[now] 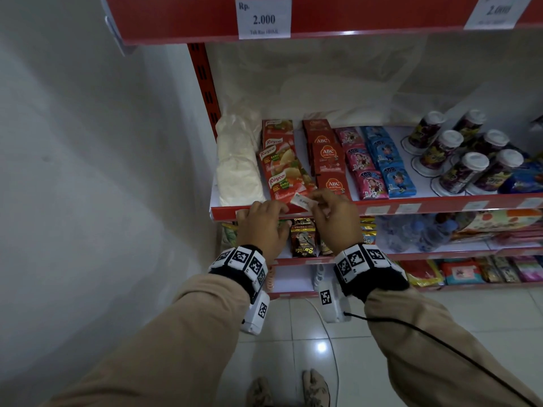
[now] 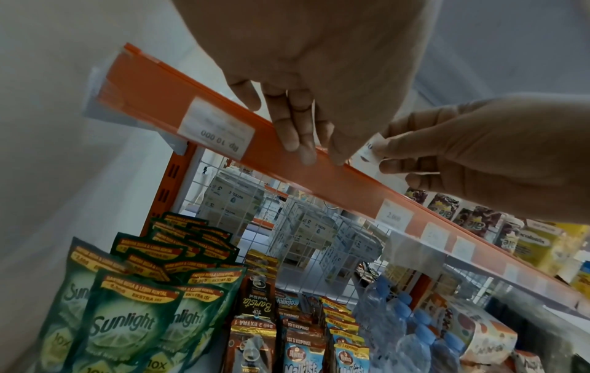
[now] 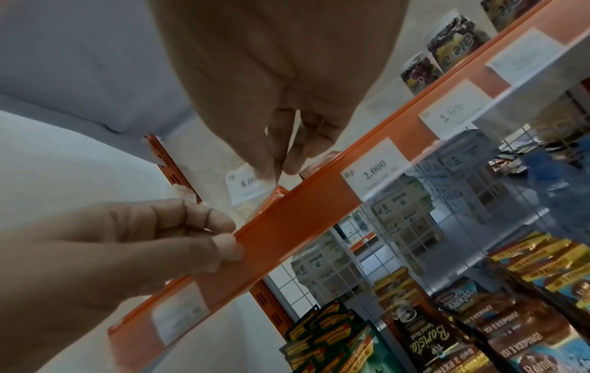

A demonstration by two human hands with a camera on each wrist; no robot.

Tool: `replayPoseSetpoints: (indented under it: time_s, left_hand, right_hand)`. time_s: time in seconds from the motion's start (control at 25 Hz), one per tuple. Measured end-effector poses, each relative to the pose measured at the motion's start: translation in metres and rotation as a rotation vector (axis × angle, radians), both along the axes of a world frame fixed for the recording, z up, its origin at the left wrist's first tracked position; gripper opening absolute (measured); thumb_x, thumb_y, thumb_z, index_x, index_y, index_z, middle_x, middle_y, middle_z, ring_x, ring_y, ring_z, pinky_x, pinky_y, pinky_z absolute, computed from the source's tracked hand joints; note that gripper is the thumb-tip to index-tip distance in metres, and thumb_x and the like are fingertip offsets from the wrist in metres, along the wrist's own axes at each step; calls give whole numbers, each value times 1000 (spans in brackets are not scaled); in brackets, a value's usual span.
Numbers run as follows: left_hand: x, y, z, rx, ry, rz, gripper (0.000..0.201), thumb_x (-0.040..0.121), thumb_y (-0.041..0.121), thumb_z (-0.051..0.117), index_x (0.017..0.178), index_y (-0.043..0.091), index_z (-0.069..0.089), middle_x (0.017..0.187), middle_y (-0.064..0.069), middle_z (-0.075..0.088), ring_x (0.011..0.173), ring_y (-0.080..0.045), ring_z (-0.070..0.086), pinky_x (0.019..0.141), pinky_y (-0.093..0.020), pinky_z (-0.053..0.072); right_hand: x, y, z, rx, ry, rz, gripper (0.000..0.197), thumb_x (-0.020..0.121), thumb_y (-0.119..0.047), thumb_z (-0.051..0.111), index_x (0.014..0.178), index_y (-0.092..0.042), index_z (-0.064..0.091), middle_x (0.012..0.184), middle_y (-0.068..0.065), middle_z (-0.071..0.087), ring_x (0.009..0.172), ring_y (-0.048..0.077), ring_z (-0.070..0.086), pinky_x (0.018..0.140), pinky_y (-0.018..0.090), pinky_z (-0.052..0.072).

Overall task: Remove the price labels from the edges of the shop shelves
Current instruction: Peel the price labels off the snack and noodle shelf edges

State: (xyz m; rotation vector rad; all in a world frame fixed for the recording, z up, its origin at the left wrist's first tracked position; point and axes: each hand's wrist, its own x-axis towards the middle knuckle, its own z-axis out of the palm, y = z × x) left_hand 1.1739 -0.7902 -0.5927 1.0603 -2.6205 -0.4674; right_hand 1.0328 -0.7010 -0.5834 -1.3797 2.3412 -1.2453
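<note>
My right hand [image 1: 316, 201] pinches a white price label [image 1: 304, 201] just above the red shelf edge strip [image 1: 223, 214]. The same label [image 3: 245, 184] reads "8.0…" in the right wrist view and is clear of the strip. My left hand [image 1: 258, 210] lies on the strip to the left, its fingertips [image 2: 297, 146] pressing the strip's front. A "Rp 10.000" label [image 2: 217, 131] sits in the strip left of that hand. To the right, "2.000" [image 3: 372, 169] and "1.500" [image 3: 453, 116] labels stay in the strip.
Royco and ABC sachets [image 1: 329, 160], Top sachets and capped cups [image 1: 467, 168] fill this shelf. The shelf above carries bigger "2.000" labels [image 1: 263, 17]. Sunlight pouches [image 2: 127, 323], coffee sachets and water bottles [image 2: 408, 328] stand below. A white wall [image 1: 88, 171] is at the left.
</note>
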Motion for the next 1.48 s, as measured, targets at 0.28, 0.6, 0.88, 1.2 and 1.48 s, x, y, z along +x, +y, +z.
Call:
replayPoseSetpoints:
  time_s: [0.28, 0.6, 0.88, 1.2, 1.48]
  left_hand:
    - [-3, 1, -1, -13, -66, -3, 48, 88, 35, 54, 133, 27, 41, 116, 5, 57, 110, -22, 46, 92, -40, 32]
    - [-9, -1, -5, -146, -193, -20, 31, 89, 38, 50, 117, 26, 56, 115, 1, 51, 108, -23, 43, 88, -39, 29]
    - [-7, -1, -6, -199, -215, -41, 30, 87, 36, 50, 114, 27, 57, 114, 2, 51, 107, -23, 44, 87, -39, 29]
    - [-5, 2, -5, -229, -211, -34, 28, 86, 34, 51, 111, 25, 59, 112, 1, 53, 105, -23, 45, 88, -40, 29]
    - [2, 5, -1, -212, -192, -47, 41, 86, 35, 52, 125, 24, 50, 120, 3, 53, 110, -21, 45, 91, -39, 30]
  right_hand:
    - [-2, -9, -2, 164, 354, 60, 13, 86, -10, 60, 93, -13, 69, 99, 11, 65, 94, 33, 52, 77, 40, 44]
    - [-5, -6, -9, 294, 387, 117, 17, 83, -12, 62, 99, -11, 68, 107, 13, 60, 100, 33, 50, 81, 41, 44]
    - [-4, -5, -9, 342, 488, 131, 18, 85, -11, 59, 101, -11, 67, 106, 16, 59, 99, 35, 50, 78, 43, 45]
    - [-5, -4, -10, 317, 475, 127, 16, 86, -11, 60, 100, -11, 67, 105, 16, 59, 97, 35, 51, 76, 44, 46]
    - [-3, -2, -6, 301, 415, 127, 25, 83, -8, 59, 106, -11, 66, 109, 15, 60, 101, 34, 49, 80, 43, 44]
